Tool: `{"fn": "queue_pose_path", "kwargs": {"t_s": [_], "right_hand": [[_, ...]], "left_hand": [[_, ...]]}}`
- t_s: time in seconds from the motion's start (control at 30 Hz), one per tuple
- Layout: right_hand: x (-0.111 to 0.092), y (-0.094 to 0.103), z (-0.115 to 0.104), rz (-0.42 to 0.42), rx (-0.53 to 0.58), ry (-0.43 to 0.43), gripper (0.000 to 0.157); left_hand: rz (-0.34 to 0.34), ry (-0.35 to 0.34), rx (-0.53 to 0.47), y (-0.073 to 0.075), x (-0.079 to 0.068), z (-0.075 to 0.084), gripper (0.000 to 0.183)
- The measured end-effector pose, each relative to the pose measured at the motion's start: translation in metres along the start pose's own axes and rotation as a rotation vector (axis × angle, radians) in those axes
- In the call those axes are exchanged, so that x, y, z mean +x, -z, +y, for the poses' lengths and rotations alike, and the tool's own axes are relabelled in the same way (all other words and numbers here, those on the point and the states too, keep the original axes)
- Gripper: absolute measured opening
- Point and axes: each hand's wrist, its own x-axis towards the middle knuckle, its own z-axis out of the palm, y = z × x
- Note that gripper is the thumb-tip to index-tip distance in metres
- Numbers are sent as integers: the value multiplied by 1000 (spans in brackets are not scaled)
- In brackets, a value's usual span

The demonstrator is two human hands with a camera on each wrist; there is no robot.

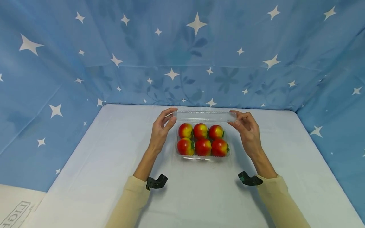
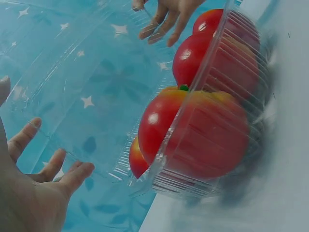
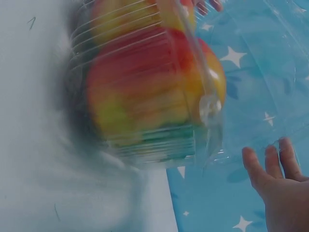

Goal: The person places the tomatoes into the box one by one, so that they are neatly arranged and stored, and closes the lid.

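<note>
A clear plastic clamshell box (image 1: 203, 157) sits on the white table, with several red-and-yellow fruits (image 1: 203, 147) in two rows inside; green bits show on some of them. Its hinged lid (image 1: 203, 117) stands raised along the far side. My left hand (image 1: 160, 129) pinches the lid's left end between thumb and fingers. At the opposite end, my right hand (image 1: 248, 131) grips the lid the same way. In the left wrist view the ribbed box wall partly covers the fruits, and the left fingers (image 2: 75, 179) lie along the lid's edge.
The white tabletop (image 1: 99, 158) surrounds the box. A blue star-patterned curtain (image 1: 171, 47) rises behind the table and along both sides. At the lower left lies a pale surface with printed lettering (image 1: 17, 213). Dark wrist devices (image 1: 156, 182) are strapped at both sleeves.
</note>
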Motion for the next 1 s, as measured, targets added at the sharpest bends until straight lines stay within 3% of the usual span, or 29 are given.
{"fn": "queue_pose_path", "kwargs": {"t_s": [0.27,0.57,0.77,1.0], "right_hand": [[-2,5,-5,-36,-40,-16,9],[-5,10,-7,-147,-121,-10,48],[-10,13,-4,-181,-150,-56,53],[-14,17,3,-221,-141,-68,57]], "left_hand": [[-50,-2,-28,0,0,-1,42],[-133,-35,-48,8,-5,-8,46],[-191,-36,-42,12,-10,-13,48],[-225,13,14,14,-15,-22,54]]}}
